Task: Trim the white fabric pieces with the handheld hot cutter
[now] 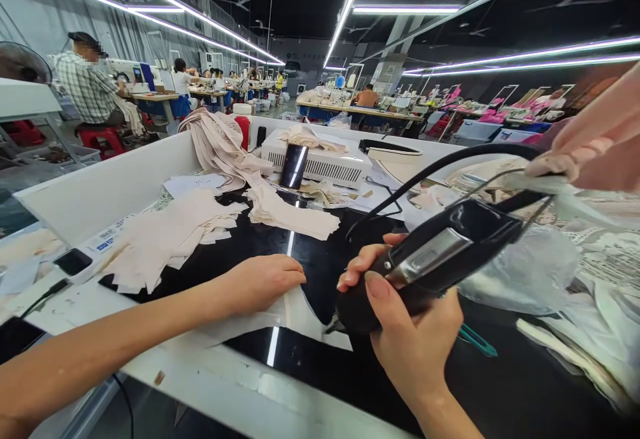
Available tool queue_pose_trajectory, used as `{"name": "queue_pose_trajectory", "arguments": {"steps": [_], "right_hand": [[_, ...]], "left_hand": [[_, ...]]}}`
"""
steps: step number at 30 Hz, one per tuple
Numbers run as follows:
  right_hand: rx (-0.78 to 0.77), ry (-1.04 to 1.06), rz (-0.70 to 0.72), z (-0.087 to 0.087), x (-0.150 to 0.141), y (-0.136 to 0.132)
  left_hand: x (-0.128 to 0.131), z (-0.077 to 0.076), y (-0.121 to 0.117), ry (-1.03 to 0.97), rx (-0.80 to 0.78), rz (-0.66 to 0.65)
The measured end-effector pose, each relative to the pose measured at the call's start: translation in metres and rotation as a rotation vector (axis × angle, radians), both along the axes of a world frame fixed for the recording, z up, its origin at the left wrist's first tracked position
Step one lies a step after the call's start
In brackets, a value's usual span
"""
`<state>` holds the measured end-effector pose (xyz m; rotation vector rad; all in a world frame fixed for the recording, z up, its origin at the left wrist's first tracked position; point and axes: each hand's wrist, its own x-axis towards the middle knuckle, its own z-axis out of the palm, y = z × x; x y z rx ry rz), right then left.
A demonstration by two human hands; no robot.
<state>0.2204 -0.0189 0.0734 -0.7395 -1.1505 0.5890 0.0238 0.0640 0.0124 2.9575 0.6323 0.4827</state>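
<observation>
My left hand (pixel 257 284) rests on a thin white fabric piece (pixel 300 312) on the glossy black tabletop, its fingers closed and pressing down. In my right hand (pixel 417 339) is a black corded electric hand cutter (pixel 425 266) with a silver plate on its side. Its small metal tip points down and left, at the right edge of the fabric piece; whether they touch I cannot tell. At the upper right, another person's hand (pixel 585 139), blurred, pinches a pale strip by the cutter's cord end.
Stacks of cream cut fabric (pixel 170 232) and draped cloth (pixel 215 136) lie left. A phone (pixel 293 166) leans against a white vented box (pixel 320 159). Teal thread snips (pixel 477 340), a clear plastic bag (pixel 525 269) and piled fabric (pixel 600 319) are right. A black cable (pixel 425 169) arches above.
</observation>
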Motion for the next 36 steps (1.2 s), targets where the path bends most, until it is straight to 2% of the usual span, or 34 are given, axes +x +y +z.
{"name": "queue_pose_trajectory", "arguments": {"steps": [5, 17, 23, 29, 36], "right_hand": [[0.008, 0.002, 0.02, -0.001, 0.003, -0.005], [-0.021, -0.008, 0.025, 0.008, 0.007, -0.006], [0.007, 0.084, -0.03, 0.012, 0.001, 0.017], [0.0, 0.182, -0.043, 0.009, -0.012, 0.05], [0.017, 0.109, -0.038, 0.003, -0.022, 0.066]], "left_hand": [[-0.007, -0.006, 0.005, 0.002, -0.008, -0.01], [-0.022, -0.008, -0.001, -0.098, -0.057, -0.086], [-0.019, -0.013, -0.003, -0.103, -0.017, -0.08], [-0.018, -0.017, -0.005, -0.133, -0.017, -0.073], [-0.019, -0.019, -0.006, -0.147, -0.025, -0.087]]}}
